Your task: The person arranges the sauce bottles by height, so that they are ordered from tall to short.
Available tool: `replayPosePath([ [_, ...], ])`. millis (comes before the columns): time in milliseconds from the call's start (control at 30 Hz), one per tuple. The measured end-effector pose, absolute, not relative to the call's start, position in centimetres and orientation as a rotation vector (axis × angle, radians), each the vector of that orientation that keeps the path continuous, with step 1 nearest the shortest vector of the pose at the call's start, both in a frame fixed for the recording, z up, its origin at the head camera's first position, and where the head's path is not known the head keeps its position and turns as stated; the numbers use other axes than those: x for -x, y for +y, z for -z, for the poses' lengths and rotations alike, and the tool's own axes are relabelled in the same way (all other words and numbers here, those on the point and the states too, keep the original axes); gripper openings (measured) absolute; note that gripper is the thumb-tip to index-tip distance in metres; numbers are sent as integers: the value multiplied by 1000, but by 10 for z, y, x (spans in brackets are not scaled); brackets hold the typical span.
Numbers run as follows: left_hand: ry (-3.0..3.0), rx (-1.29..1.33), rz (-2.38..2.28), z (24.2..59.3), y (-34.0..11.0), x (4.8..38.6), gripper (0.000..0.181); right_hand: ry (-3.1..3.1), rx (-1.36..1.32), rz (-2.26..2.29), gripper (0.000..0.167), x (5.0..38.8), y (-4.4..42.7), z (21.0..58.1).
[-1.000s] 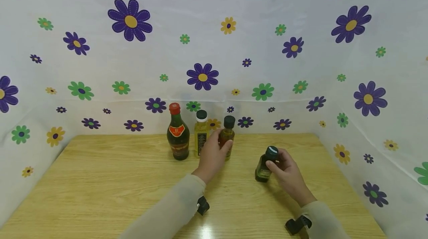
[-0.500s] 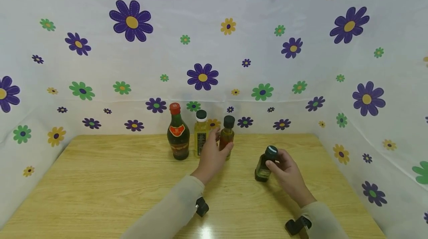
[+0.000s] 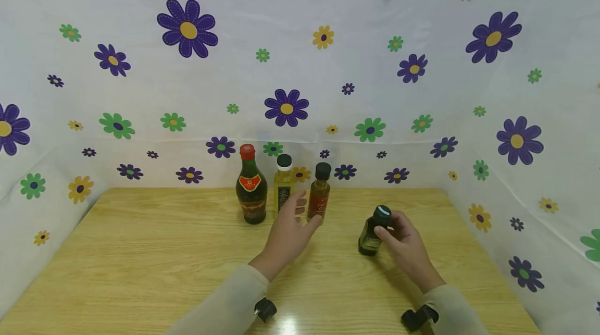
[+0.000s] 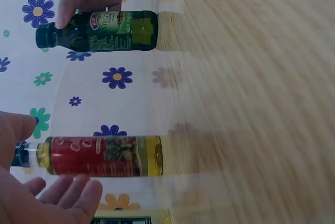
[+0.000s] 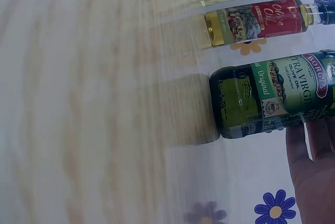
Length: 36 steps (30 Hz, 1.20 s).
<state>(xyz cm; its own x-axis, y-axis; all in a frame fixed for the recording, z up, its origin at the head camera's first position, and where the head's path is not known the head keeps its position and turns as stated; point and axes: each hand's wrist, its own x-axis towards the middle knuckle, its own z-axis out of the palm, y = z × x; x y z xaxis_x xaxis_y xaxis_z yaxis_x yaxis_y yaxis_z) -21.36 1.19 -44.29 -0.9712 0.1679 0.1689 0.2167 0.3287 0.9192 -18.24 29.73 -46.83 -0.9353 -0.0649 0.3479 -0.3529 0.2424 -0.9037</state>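
Observation:
My right hand [image 3: 409,251] holds a dark green olive oil bottle [image 3: 369,239] near its neck, thumb in front and fingers behind. The bottle's base is at the tabletop. To its left stands a slimmer olive oil bottle with a red label [image 3: 319,203] and a dark cap. Beside that bottle is my left hand [image 3: 283,236], its fingers spread and a gap showing between palm and glass in the head view. The thumb tip overlaps the bottle's lower part there; contact cannot be told. The left fingers partly cover a yellow oil bottle [image 3: 283,185] behind them.
A dark bottle with a red cap [image 3: 252,197] stands at the left end of the row. The wooden table [image 3: 140,251] ends at a white flower-print sheet [image 3: 234,79] behind and at both sides. Each wrist carries a small black camera.
My left hand has let go of the red-label olive oil bottle and drawn back slightly toward me and left. The right hand and its green bottle stay in place.

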Motion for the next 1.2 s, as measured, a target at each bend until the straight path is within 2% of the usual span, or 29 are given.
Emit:
replayPosePath([
  [200,-2463,378,1711,437,-23,199,46,-2268,-397,-1755,25,183,297,467],
  [400,-2253,278,1650,426,-66,204,39,-2278,-391,-1728,25,183,299,465],
  [600,-2198,154,1579,422,-112,224,47,-2298,-380,-1724,26,183,299,464],
  [767,-2324,210,1587,426,-142,242,64,-2276,-406,-1761,26,183,299,461],
  [1000,-2452,309,1712,436,-155,258,74,-2269,-419,-1748,25,183,299,458],
  [1200,-2517,294,1730,440,-156,263,74,-2299,-355,-1728,25,182,297,458],
])
